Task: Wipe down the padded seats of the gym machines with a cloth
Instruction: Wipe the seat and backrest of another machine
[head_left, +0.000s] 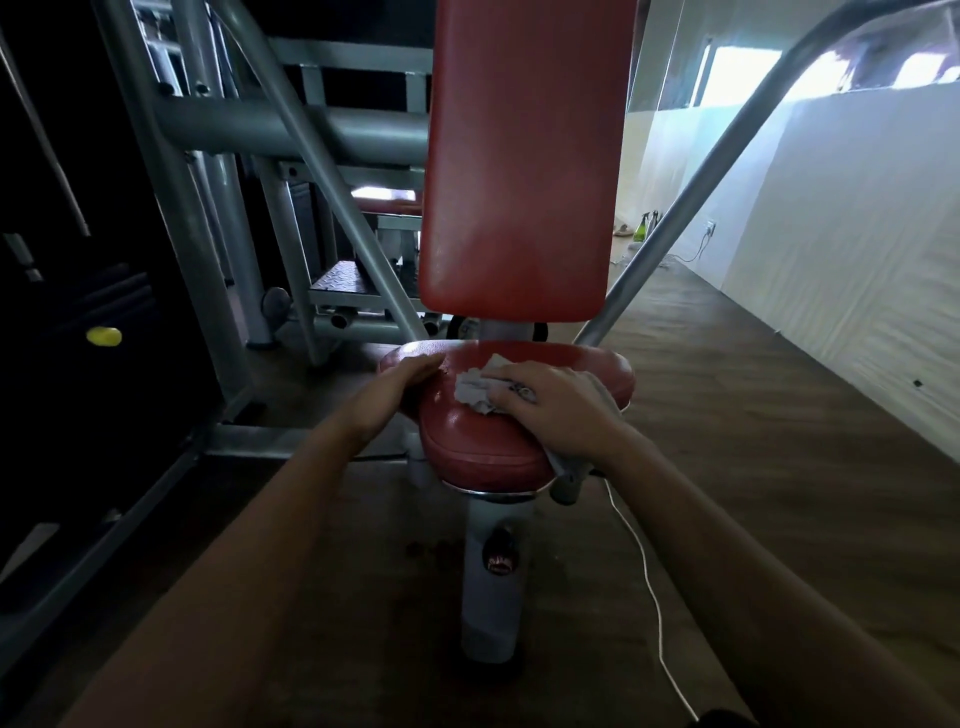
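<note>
Right hand (556, 410) is pressing the cloth (475, 392) flat onto the seat (483, 447), fingers lying fairly straight and close together over it, palm down, not pinching. The grey cloth is bunching out past the fingertips toward the seat's middle, and its other end is trailing under the wrist and hanging off the seat's right edge. Left hand (400, 384) is resting on the seat's left rear edge, fingers straight and together, thumb side toward the cloth, holding nothing. The two hands are sitting near each other, not touching. The red padded seat is sitting on a pale post (491, 587) that is running down to the floor (753, 467), with a dark round badge on the post's front. The red backrest (524, 156) is standing upright just behind the seat. Grey frame (291, 124) tubes are crossing behind and to the left. A grey bar (727, 171) is slanting up to the right from beside the seat's back. A thin white cable (652, 582) is running across the wood-look floor on the right of the post. A yellow knob (104, 336) is showing in the dark area at far left. A white wall (857, 208) is running along the right, and a green spray bottle (641, 228) is standing on the floor far back near it.
</note>
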